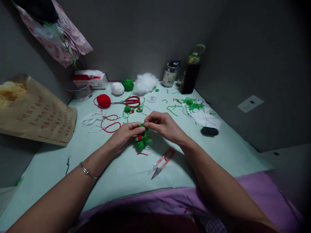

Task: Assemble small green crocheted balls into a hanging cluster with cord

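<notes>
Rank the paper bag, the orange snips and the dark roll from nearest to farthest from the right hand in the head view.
From the right hand:
1. Orange snips, just below it in view.
2. Dark roll, to its right.
3. Paper bag, far left.

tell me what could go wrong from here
The snips lie open near the hands, so a hand coming down could catch a blade. The white yarn sits in a loose coil and might tangle if pulled. The short red strand just below the green yarn piece could cling to it.
</notes>
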`<state>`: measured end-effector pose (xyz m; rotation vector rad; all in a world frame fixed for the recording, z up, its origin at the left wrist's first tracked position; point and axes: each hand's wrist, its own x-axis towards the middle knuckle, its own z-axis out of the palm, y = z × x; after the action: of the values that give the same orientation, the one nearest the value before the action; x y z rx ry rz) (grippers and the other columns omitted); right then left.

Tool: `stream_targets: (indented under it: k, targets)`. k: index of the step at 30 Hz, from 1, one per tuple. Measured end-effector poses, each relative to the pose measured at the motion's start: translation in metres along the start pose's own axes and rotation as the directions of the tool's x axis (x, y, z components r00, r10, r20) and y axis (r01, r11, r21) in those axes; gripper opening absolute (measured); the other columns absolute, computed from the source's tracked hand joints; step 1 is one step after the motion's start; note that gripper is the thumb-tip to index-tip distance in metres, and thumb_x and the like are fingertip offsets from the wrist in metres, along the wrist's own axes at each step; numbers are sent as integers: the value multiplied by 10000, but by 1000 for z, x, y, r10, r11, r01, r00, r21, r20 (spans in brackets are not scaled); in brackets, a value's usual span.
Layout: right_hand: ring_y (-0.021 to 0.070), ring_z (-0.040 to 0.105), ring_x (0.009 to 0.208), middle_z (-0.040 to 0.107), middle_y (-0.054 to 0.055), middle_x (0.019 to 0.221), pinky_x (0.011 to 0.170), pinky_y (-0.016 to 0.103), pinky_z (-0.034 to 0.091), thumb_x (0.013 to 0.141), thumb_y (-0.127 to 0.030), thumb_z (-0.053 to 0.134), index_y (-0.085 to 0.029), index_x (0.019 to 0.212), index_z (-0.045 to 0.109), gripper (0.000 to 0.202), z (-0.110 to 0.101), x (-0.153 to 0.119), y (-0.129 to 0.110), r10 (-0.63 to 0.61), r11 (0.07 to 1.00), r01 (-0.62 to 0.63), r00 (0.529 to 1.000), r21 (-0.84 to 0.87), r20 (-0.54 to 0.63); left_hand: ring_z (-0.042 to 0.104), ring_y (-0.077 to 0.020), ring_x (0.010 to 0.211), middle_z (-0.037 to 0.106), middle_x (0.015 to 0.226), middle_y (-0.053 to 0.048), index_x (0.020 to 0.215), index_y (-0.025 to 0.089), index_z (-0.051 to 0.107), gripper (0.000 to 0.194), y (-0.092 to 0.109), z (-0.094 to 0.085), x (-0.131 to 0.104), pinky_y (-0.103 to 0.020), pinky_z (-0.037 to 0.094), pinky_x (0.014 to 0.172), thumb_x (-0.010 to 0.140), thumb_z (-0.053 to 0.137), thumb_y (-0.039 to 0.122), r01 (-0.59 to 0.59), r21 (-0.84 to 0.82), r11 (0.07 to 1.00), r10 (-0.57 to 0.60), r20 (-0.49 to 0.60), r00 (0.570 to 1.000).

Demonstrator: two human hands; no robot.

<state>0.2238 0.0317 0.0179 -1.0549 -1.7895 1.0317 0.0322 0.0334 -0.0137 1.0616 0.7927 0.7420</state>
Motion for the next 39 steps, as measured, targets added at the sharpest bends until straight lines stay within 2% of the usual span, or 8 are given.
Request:
stream_targets:
  k: [6,9,12,16,21,25,33,39]
  targets:
    - [83,545,603,664,-6,743,543,217,402,807,-292,736,-167,795,660,147,-9,3,-4,73,957,11,958,289,-277,657,-177,743,732,835,-76,949,133,743,300,3,4,-2,-293,472,717,795,805,383,55,-27,998,-53,63,997]
    - [79,551,494,711,11,758,419,199,323,860,-396,686,-187,851,582,234,-7,3,-3,184,883,-139,981,449,-58,689,-193,840,750,930,-91,1021,139,732,318,4,6,-3,-303,501,796,813,791,373,77,-73,994,-69,97,993]
    - [65,438,379,609,-43,546,385,190,267,871,-424,672,-190,821,542,272,-3,1,-6,227,816,-284,958,503,174,696,-193,882,747,975,-96,1026,142,708,290,4,5,-4,-293,515,808,843,763,361,55,-70,996,-43,150,988]
    - [28,157,406,291,-138,460,394,176,132,793,-378,775,-192,713,485,353,-14,1,-14,187,769,-125,982,627,-34,697,-199,733,759,889,-116,1013,141,678,306,4,2,-6,-297,527,658,844,753,385,115,-11,993,-110,225,968]
    - [41,187,461,323,-111,533,431,187,174,807,-287,757,-179,753,520,265,-34,1,-16,188,756,-70,976,651,-113,702,-205,731,772,907,-146,1011,126,685,302,5,-1,-6,-320,544,671,869,722,390,125,-42,991,-111,244,963]
    - [61,377,522,519,-59,636,498,205,301,815,-298,743,-178,940,612,217,-32,1,-12,144,824,-40,980,565,-140,706,-179,811,738,913,-77,1153,161,692,330,9,-3,-6,-275,543,725,869,740,322,58,-119,991,-41,143,989]
    - [134,517,692,631,17,791,611,273,419,847,-314,739,-205,842,754,110,-14,-4,-15,-113,993,121,954,12,-277,671,-120,730,670,929,-11,1075,182,706,364,17,-8,-3,-213,554,624,756,855,273,-87,-166,982,75,-76,994]
    - [111,508,637,632,6,744,620,275,390,905,-205,680,-177,874,764,94,-6,-8,-13,-227,950,190,966,-249,-127,680,-118,698,701,885,-14,1026,159,685,359,17,-9,-2,-204,577,609,729,873,227,-122,-233,965,99,-106,989]
